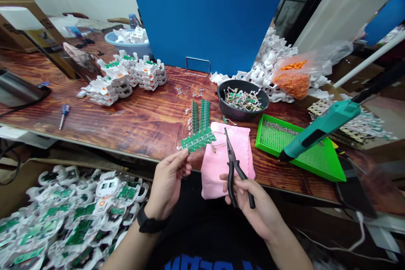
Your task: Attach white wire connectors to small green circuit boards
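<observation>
My left hand (pixel 169 183) pinches the near end of a green circuit-board strip (pixel 198 139) and holds it up over the table edge. My right hand (pixel 249 202) is closed around the black handles of needle-nose pliers (pixel 233 164), whose tips point up toward the strip without touching it. Under the pliers lies a pink cloth (pixel 221 158) that hangs over the wooden table's (pixel 139 118) front edge. More green board strips (pixel 200 114) stand on edge just behind the cloth.
A dark bowl (pixel 242 100) of small parts sits behind the cloth, a green mesh tray (pixel 297 147) to its right with a teal electric screwdriver (pixel 319 128) hanging above. White housings (pixel 126 76) are stacked at left; a blue screwdriver (pixel 63 114) lies nearby. A bin of housings (pixel 63 215) is below left.
</observation>
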Demonstrator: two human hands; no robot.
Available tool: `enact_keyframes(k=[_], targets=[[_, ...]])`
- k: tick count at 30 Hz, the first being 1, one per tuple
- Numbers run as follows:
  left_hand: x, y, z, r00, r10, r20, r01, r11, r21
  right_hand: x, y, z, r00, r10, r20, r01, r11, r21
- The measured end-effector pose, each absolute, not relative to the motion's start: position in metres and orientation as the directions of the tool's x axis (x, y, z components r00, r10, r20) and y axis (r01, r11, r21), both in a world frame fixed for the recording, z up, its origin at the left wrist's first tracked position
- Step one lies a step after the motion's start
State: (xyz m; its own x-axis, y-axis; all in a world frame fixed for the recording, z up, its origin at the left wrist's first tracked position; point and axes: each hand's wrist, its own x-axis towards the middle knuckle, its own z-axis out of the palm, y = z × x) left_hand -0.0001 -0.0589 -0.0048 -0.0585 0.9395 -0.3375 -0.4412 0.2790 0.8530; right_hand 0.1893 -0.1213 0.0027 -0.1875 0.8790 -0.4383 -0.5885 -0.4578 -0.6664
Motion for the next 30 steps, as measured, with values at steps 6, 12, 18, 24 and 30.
enact_keyframes(k=[6, 12, 18, 24, 30], targets=[[0.000, -0.057, 0.004, -0.106, 0.943, -0.314, -0.403, 0.248, 0.881, 0.190, -0.129, 0.008, -0.182, 0.856, -0.484, -0.358, -0.516, -0.778], [0.003, -0.056, 0.005, -0.144, 0.947, -0.286, -0.381, 0.214, 0.900, 0.189, -0.134, 0.001, -0.117, 0.924, -0.365, -0.078, -0.375, -0.924], [0.000, -0.060, 0.002, -0.144, 0.949, -0.282, -0.381, 0.209, 0.900, 0.188, -0.130, 0.001, -0.144, 0.932, -0.332, 0.013, -0.334, -0.943], [-0.003, -0.064, 0.002, -0.124, 0.944, -0.304, -0.381, 0.238, 0.894, 0.183, -0.128, 0.002, -0.135, 0.949, -0.285, 0.029, -0.284, -0.958], [-0.020, -0.062, 0.000, -0.136, 0.932, -0.335, -0.486, 0.232, 0.843, 0.162, -0.120, -0.007, -0.252, 0.880, -0.402, -0.378, -0.472, -0.797]])
